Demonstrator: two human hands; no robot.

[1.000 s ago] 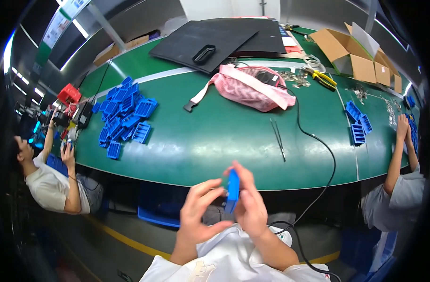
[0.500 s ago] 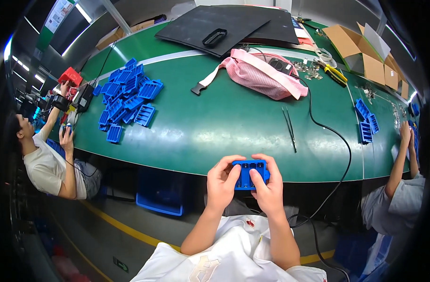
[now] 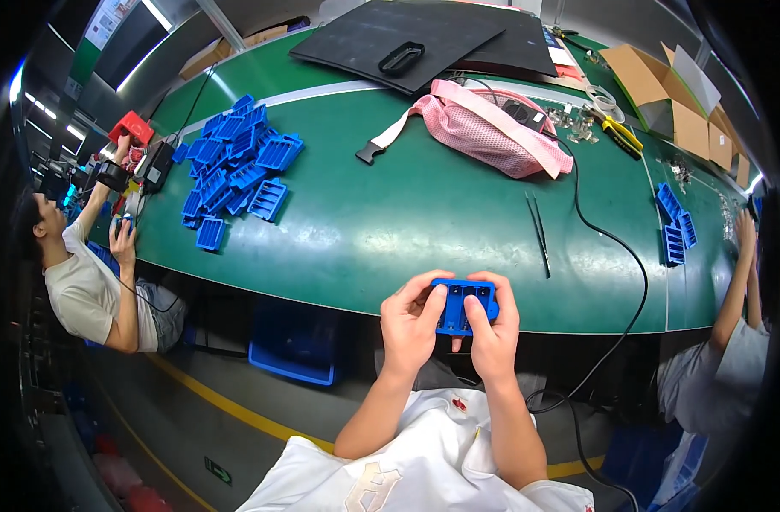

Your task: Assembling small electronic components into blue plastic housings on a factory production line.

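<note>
Just off the table's front edge, my left hand (image 3: 410,331) and my right hand (image 3: 495,340) grip a blue battery holder (image 3: 454,317) from both sides. Its slotted face is turned up, with small dark and metal parts in the slots. My left thumb presses on its upper left part, while the right thumb rests over the slots near the middle. Most of my other fingers are hidden behind it. Tweezers (image 3: 538,235) lie on the green table (image 3: 364,247) beyond my right hand.
A heap of blue holders (image 3: 236,162) lies left; several more (image 3: 673,226) lie right. Further back are a pink bag (image 3: 484,128), black boards (image 3: 356,43), pliers (image 3: 619,135) and cardboard boxes (image 3: 663,94). A black cable (image 3: 612,243) crosses the right side. Co-workers sit at both sides.
The view has shifted slightly, so the table things sit a little further right. My hands still grip the holder, with the left thumb nearer its top edge. The right co-worker's hand has risen.
</note>
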